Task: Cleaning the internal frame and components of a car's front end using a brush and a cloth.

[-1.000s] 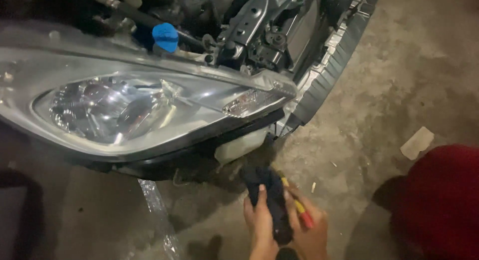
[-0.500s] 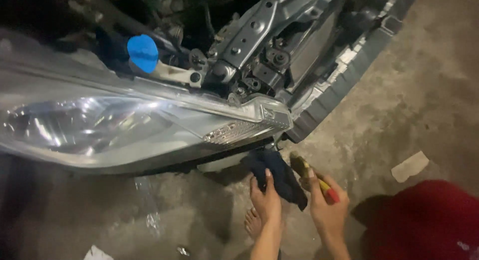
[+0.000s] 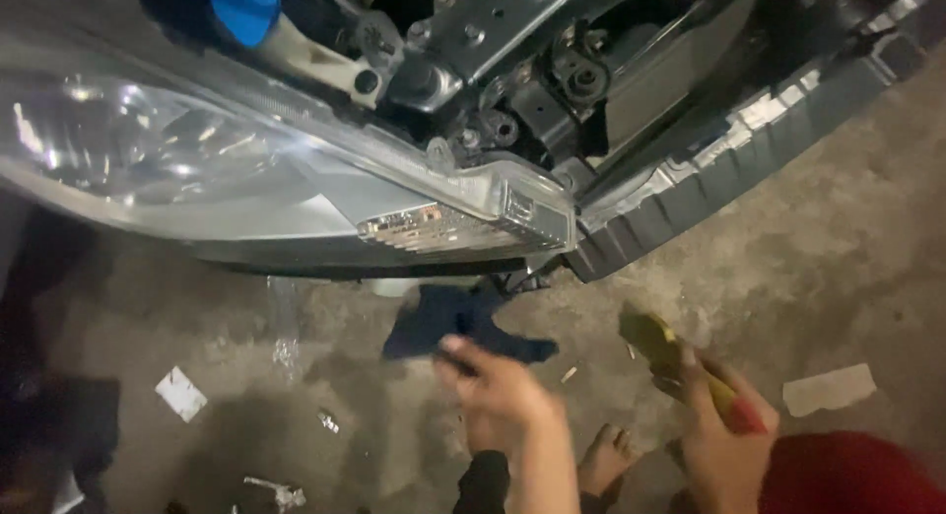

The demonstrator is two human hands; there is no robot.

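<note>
My left hand (image 3: pixel 498 391) grips the lower edge of a dark blue cloth (image 3: pixel 448 317), which hangs just under the inner corner of a car headlight (image 3: pixel 246 184). My right hand (image 3: pixel 719 440) is apart from it to the right, closed around a tool with a yellow and red handle (image 3: pixel 680 361) that points up and left. The headlight's amber indicator corner (image 3: pixel 463 223) sits right above the cloth. Motion blurs both hands.
Above the lamp the engine bay is exposed, with metal brackets (image 3: pixel 493 21) and a blue cap (image 3: pixel 241 6). A ribbed black bumper piece (image 3: pixel 729 169) runs to the right. The concrete floor holds paper scraps (image 3: pixel 180 393) (image 3: pixel 830 389). A bare foot (image 3: pixel 606 455) and red clothing (image 3: pixel 847 479) lie low.
The view has moved closer and to the right along the car. My hands have separated: the left keeps the cloth, and the right has drawn away to the right with the tool.
</note>
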